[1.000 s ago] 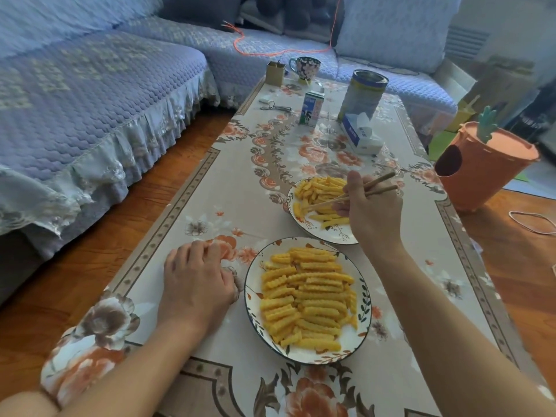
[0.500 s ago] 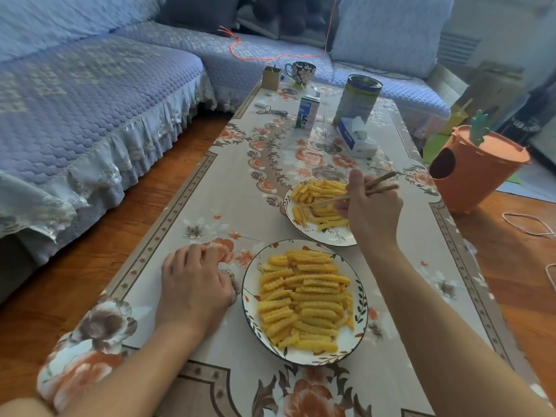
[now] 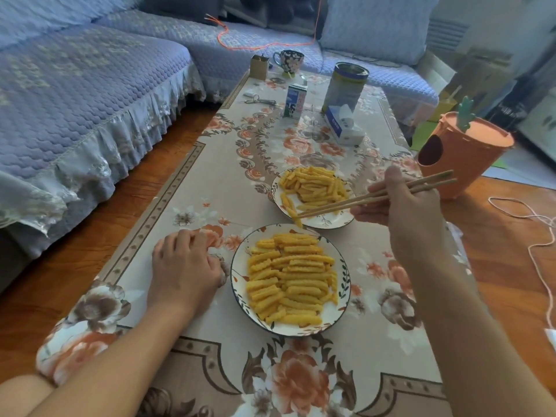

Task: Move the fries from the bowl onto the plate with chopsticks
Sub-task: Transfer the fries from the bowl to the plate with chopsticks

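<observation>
One crinkle fry (image 3: 294,214) hangs pinched at the tips of the chopsticks (image 3: 373,195). It is in the air, over the near edge of the far dish and just past the rim of the near one. A second ago the chopstick tips were down among the pile in the far dish and the hand sat low over it. Now the hand has come up and back, and a fry has come out with it. So the pick worked, and this fry is on its way across.

The right hand (image 3: 412,212) has its fingers closed around the wooden sticks, thumb side toward the camera. The fry hangs well out from those fingers, at the far end of the sticks. It hangs nearly straight down, so it could slip if the squeeze eases.

The far dish (image 3: 331,221) looks like the bowl, though from up here it is hard to tell how deep it is. It holds a good heap of fries. The plate (image 3: 240,272), nearer the body, has many fries lying flat.

The left hand (image 3: 183,266) rests on the flowered tablecloth (image 3: 210,176), fingers curled and holding nothing, just beside the plate's left rim.
</observation>
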Demonstrator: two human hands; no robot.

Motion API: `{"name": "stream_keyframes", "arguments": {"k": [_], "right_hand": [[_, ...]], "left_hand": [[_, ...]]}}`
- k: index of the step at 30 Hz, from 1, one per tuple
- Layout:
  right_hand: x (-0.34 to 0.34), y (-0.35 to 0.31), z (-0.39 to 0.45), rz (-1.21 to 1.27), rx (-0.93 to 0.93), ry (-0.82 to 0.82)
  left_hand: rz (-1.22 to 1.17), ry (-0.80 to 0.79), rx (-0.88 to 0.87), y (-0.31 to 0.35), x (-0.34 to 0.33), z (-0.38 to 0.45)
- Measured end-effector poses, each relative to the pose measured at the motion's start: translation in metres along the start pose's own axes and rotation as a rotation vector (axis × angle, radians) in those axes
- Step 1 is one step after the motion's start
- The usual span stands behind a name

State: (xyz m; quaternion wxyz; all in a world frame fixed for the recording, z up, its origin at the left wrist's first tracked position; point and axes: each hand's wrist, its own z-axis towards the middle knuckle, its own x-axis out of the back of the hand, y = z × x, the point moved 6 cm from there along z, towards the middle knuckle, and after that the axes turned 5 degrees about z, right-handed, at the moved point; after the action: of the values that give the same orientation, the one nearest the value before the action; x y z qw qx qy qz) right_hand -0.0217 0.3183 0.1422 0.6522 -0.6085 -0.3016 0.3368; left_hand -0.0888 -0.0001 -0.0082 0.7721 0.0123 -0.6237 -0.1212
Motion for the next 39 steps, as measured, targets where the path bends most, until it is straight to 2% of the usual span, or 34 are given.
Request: {"name": "stream_keyframes", "arguments": {"k": [5, 12, 14, 17, 19, 24, 32, 37, 39], "right_hand": [[0.028, -0.018, -0.061, -0.163, -0.012, -0.269], [0.032, -0.003, -0.117, -0.311, 0.056, -0.376], [0.038, -0.002, -0.119, -0.268, 0.058, -0.353], [0.055, -0.001, -0.108, -0.073, 0.039, -0.213], [0.059, 0.003, -0.101, -0.035, 0.009, -0.166], [0.06, 0.018, -0.098, -0.053, -0.056, -0.203], [0.076, 0.02, -0.096, 0.023, -0.054, -0.136], [0.072, 0.028, -0.099, 0.018, -0.069, -0.173], [0.074, 0.026, -0.091, 0.06, -0.048, -0.125]], "left_hand": [[0.023, -0.002, 0.002, 0.003, 0.001, -0.002], [0.016, 0.015, -0.004, 0.004, 0.002, -0.003], [0.012, 0.021, -0.007, 0.004, 0.003, -0.003], [-0.003, 0.017, -0.008, 0.005, 0.004, -0.003], [-0.009, 0.013, -0.004, 0.005, 0.005, -0.003], [-0.011, 0.015, -0.01, 0.005, 0.005, -0.004], [-0.024, 0.021, -0.015, 0.005, 0.006, -0.005], [-0.004, 0.004, -0.013, 0.003, 0.003, -0.006], [0.013, 0.007, -0.025, 0.004, 0.003, -0.007]]}}
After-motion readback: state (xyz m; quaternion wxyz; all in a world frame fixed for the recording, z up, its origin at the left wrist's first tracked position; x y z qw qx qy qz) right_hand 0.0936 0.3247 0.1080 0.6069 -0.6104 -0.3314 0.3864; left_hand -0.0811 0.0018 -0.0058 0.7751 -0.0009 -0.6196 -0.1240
